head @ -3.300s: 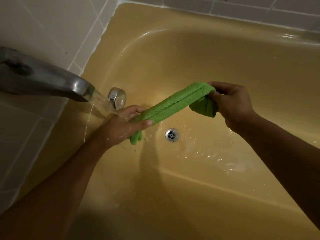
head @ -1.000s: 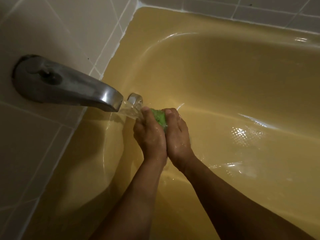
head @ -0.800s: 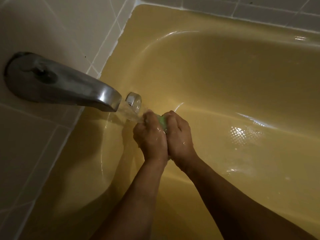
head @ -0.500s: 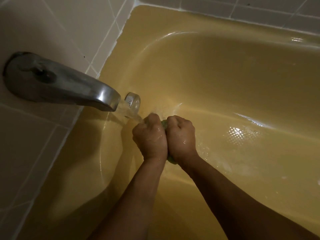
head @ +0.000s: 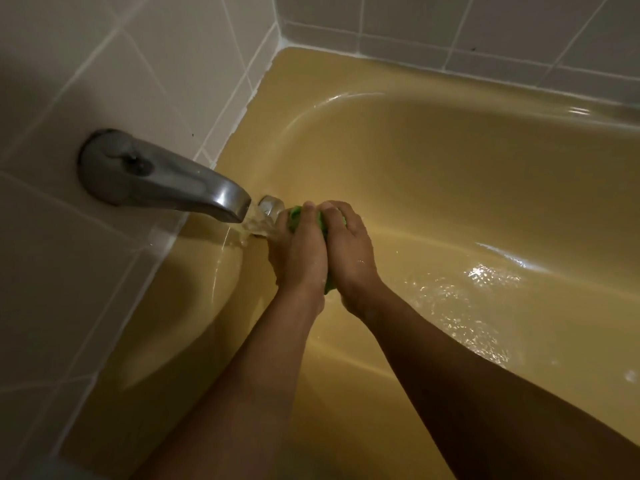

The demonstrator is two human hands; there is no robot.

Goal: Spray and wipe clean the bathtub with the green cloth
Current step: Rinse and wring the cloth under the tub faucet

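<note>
At the far left a pale tiled wall (head: 104, 81) carries a dull metal spout (head: 166, 178) that juts out over the end of the yellow bathtub (head: 450, 150). Water (head: 256, 221) runs from its mouth in front of a round chrome fitting (head: 272, 204) on the tub's end wall. The stream falls right beside the left hand (head: 301, 251), whose grip is closed around the green cloth (head: 294, 218), fingers curled over it. The cloth is bunched into a wad, so only bits of green show at the fingertips and near the wrists. Pressed against it from the other side is the right hand (head: 349, 251), its grip likewise closed tight on the same wad, thumb lying along the top. Both hands are wet and held above the tub floor. Farther right, the floor glistens with a thin sheet of water (head: 485, 278).
</note>
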